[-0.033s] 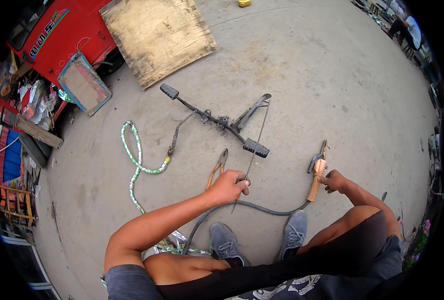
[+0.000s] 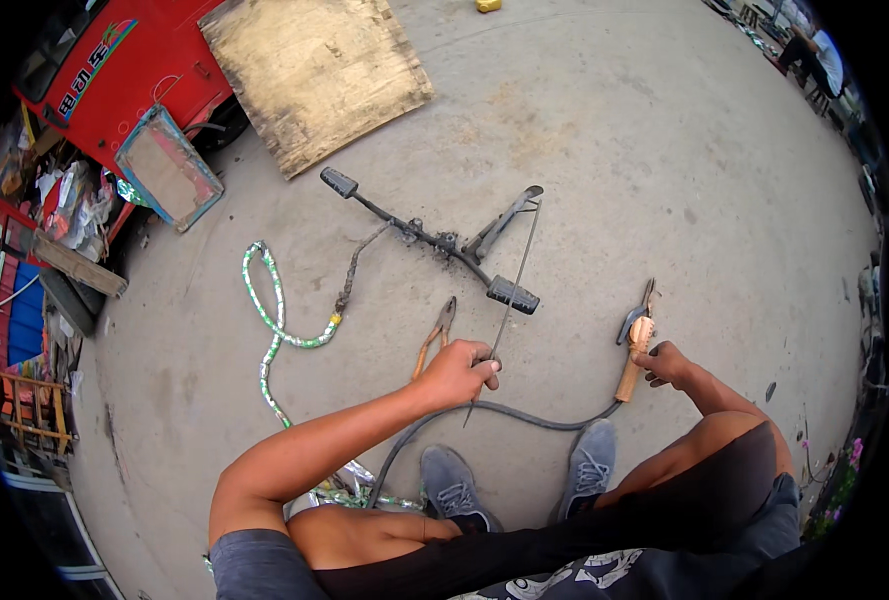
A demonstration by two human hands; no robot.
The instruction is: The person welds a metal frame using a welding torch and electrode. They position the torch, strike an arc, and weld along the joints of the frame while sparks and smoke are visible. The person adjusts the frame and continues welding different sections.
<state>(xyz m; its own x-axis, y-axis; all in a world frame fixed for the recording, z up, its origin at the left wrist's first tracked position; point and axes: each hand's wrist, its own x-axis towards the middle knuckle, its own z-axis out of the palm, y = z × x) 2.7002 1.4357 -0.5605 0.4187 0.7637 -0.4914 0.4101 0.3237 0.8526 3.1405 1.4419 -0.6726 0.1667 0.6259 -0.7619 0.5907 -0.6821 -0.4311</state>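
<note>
My left hand (image 2: 461, 372) is closed round a thin metal rod (image 2: 522, 272), which slants up to the kickstand (image 2: 504, 223) of a dark footrest bar (image 2: 392, 218) with rubber pegs. My right hand (image 2: 670, 364) has loosely bent fingers, the foremost touching the wooden handle of a welding electrode holder (image 2: 628, 376). A black cable (image 2: 524, 414) curves from that handle toward my shoes. Beside my left hand lie pliers with orange handles (image 2: 431, 345). A cable wrapped in green and silver foil (image 2: 265, 366) leads to the bar through a dark, rough length.
Stained plywood (image 2: 314, 80) and a blue-framed panel (image 2: 170, 168) lean near a red vehicle (image 2: 154, 70). Tyres (image 2: 66, 298) and scrap lie at the left. My grey shoes (image 2: 451, 480) stand below the cable. A seated person (image 2: 816, 62) is far right.
My right hand has shifted slightly left, its fingers farther over the electrode holder's handle. The left hand, the rod and the bar keep their places.
</note>
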